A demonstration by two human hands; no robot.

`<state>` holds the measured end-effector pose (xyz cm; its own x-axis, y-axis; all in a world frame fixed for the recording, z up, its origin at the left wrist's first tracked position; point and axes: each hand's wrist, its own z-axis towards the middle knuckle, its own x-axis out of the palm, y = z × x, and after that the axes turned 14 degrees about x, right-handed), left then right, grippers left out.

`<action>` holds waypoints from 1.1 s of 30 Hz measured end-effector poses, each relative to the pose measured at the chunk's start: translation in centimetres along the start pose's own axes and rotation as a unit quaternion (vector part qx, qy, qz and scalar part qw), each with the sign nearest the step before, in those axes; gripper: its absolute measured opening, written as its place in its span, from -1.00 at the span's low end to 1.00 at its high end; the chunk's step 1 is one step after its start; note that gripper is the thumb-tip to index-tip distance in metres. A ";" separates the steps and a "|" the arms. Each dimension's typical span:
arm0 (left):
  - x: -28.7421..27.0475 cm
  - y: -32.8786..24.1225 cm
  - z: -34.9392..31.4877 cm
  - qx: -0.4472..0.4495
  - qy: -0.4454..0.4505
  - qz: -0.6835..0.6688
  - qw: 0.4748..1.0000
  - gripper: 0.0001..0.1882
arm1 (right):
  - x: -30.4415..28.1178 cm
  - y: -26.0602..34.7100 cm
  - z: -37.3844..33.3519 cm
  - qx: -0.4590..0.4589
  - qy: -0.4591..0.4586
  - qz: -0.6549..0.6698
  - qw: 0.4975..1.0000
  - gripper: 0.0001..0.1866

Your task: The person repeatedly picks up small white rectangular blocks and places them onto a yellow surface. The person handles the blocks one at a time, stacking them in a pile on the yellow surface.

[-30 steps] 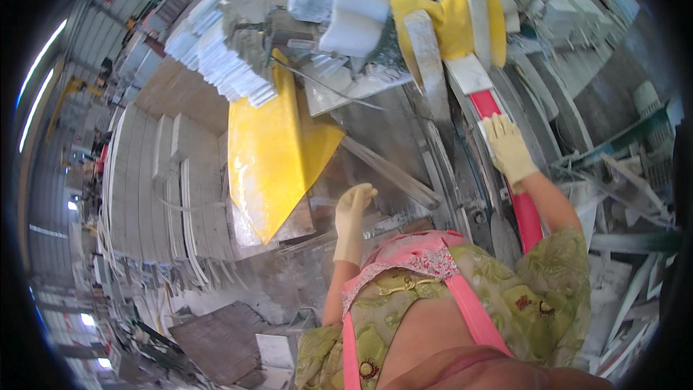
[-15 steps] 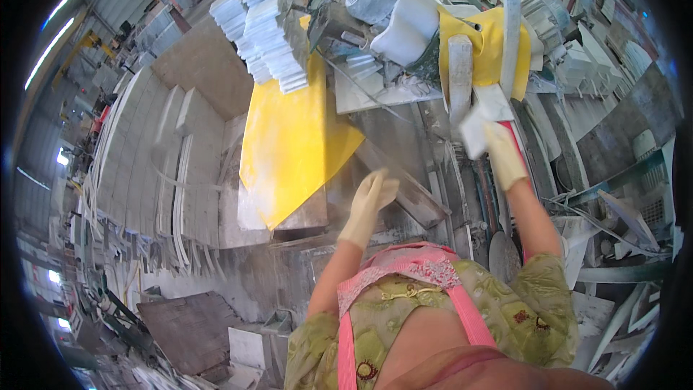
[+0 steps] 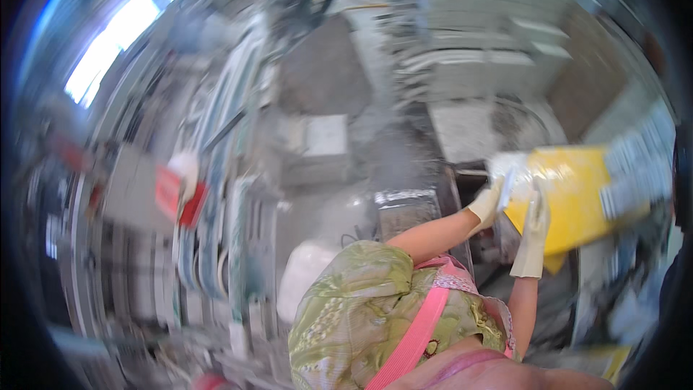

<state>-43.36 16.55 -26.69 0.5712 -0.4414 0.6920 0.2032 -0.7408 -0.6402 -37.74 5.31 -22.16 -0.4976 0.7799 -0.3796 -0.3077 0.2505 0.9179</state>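
Note:
My left hand [image 3: 488, 206], in a pale glove, is closed at the edge of a thin white stone tile [image 3: 507, 188], which I see nearly edge-on. Just right of the tile is my gloved right hand [image 3: 533, 227], its fingers stretched out and apart from the tile as far as the blur shows. Both hands are at the near left edge of a yellow sheet [image 3: 570, 191] dusted with white. Stacked white strips [image 3: 635, 166] lie on the sheet's right part.
Stacked pale slabs [image 3: 491, 7] rise beyond the hands, with a brown board [image 3: 588, 65] at their right. A dark board [image 3: 325, 65] and a white block [image 3: 326, 135] lie farther left. Metal rails [image 3: 234, 245] and a red object [image 3: 180, 195] are at the left.
My view has swung left and blurred. The white tile, earlier in my right hand by the machine, is now at my left hand. Both hands have come together beside the yellow sheet.

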 end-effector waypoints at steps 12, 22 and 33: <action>-10.0 -7.3 -1.0 0.027 0.011 -0.021 0.999 -0.51 | 15.8 11.7 7.1 -0.280 0.191 -0.089 0.936 -0.63; -11.0 -8.3 -2.3 -0.032 -0.092 -0.090 0.991 -0.23 | 18.8 14.4 9.8 -0.368 0.085 -0.179 0.908 -0.66; -15.0 -23.5 -7.9 0.054 -0.273 -0.339 0.899 -0.45 | 17.5 7.4 12.6 -0.262 0.051 -0.245 0.932 -0.65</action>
<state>-62.96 36.59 -19.36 0.5861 0.4285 0.6876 0.7109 -0.6791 -0.1827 -38.53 28.00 -20.57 -0.2590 0.5797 -0.7726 -0.8595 0.2265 0.4581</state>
